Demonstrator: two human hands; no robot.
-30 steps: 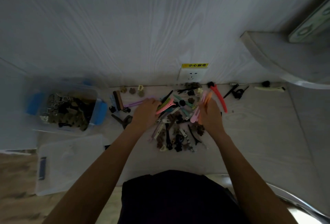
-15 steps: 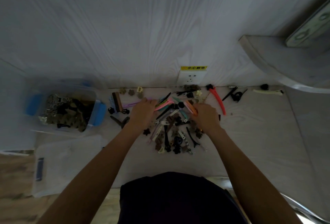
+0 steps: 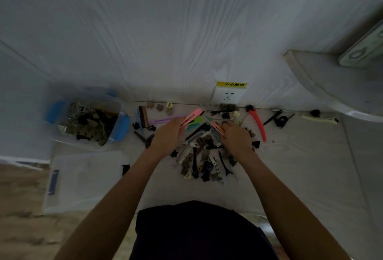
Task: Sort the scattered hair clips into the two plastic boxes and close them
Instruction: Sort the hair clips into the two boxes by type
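Observation:
A pile of mixed hair clips (image 3: pixel 204 156) lies on the white tabletop between my hands. My left hand (image 3: pixel 168 135) rests at the pile's left edge, gripping several long clips, a pink one (image 3: pixel 191 115) sticking up from its fingers. My right hand (image 3: pixel 237 138) sits on the pile's right side, closed on a small orange-pink clip (image 3: pixel 217 128). An open clear box with blue latches (image 3: pixel 116 112), at the far left, holds dark and brown clips. A second clear box (image 3: pixel 68 201) stands in front of it; its contents cannot be made out.
A long red clip (image 3: pixel 259 124), black clips (image 3: pixel 278 118) and a pale clip (image 3: pixel 319 118) lie to the right by the wall. A brown bar clip (image 3: pixel 143 117) and small claw clips sit left of the pile. A wall socket (image 3: pixel 228 96) and a curved shelf (image 3: pixel 331 85) are behind.
My right hand dropped from the upper right onto the pile's right side with its clip. My left hand stayed put and its pink clip now points up more.

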